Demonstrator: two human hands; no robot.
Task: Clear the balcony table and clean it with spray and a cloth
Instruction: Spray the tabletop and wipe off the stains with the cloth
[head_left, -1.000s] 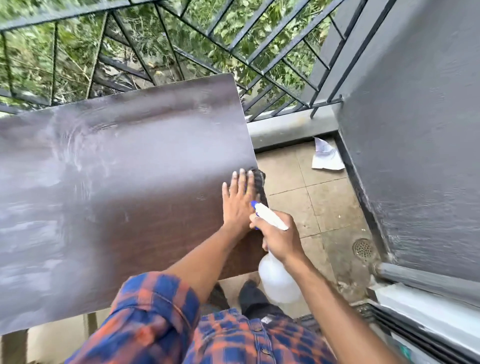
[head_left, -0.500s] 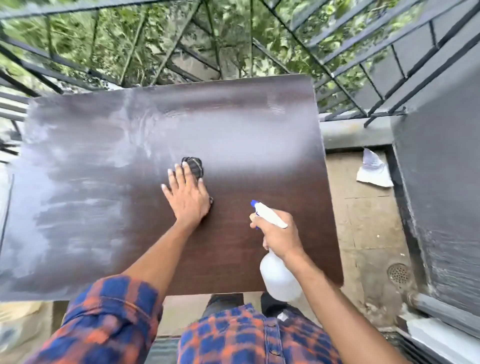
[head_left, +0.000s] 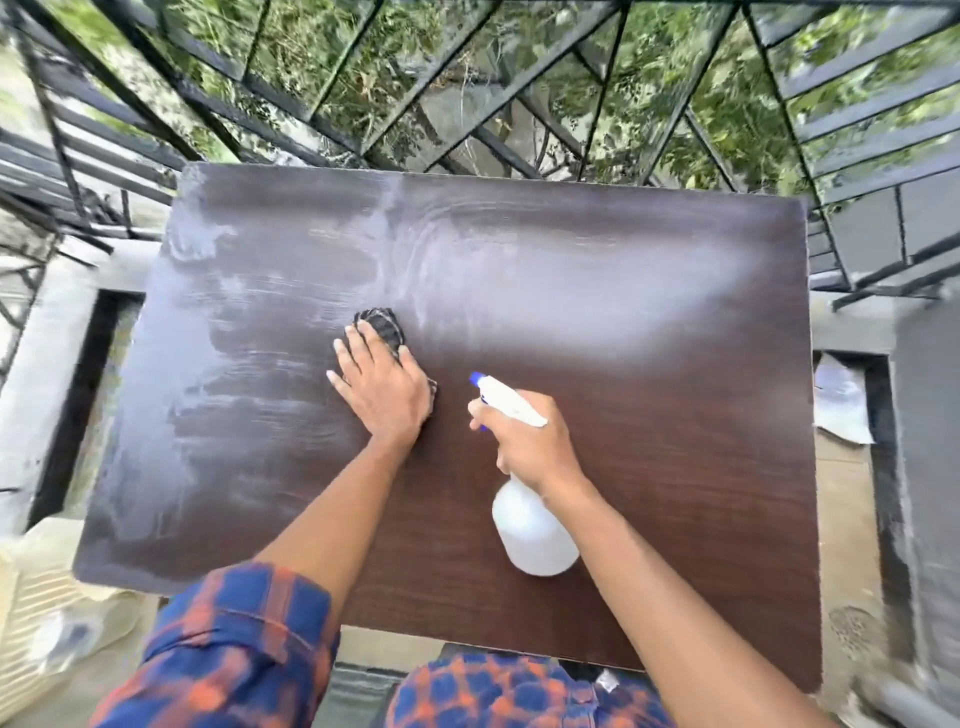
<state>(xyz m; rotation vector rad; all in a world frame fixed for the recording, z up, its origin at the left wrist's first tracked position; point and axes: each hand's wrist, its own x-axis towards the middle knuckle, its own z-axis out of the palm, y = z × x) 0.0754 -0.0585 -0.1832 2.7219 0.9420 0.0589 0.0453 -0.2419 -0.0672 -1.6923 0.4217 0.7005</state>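
The dark brown balcony table (head_left: 649, 415) fills the view, with pale wet streaks over its left and far parts. My left hand (head_left: 382, 387) presses flat on a dark cloth (head_left: 382, 325) near the middle of the top; the cloth pokes out beyond my fingertips. To its right my right hand (head_left: 527, 447) grips the neck of a white spray bottle (head_left: 532, 530) with a blue-tipped nozzle (head_left: 475, 379) pointing left and away. The bottle hangs just above the tabletop.
A black metal railing (head_left: 467, 119) with greenery behind runs along the table's far side. A grey wall (head_left: 930, 415) stands at the right, with white paper (head_left: 839, 400) and a floor drain (head_left: 852, 636) on the tiles below. A cream slatted object (head_left: 41, 613) sits at the lower left.
My left hand slid the cloth from the table's right edge leftwards to the middle, and the view swung left with it. The right hand keeps the bottle in the same grip.
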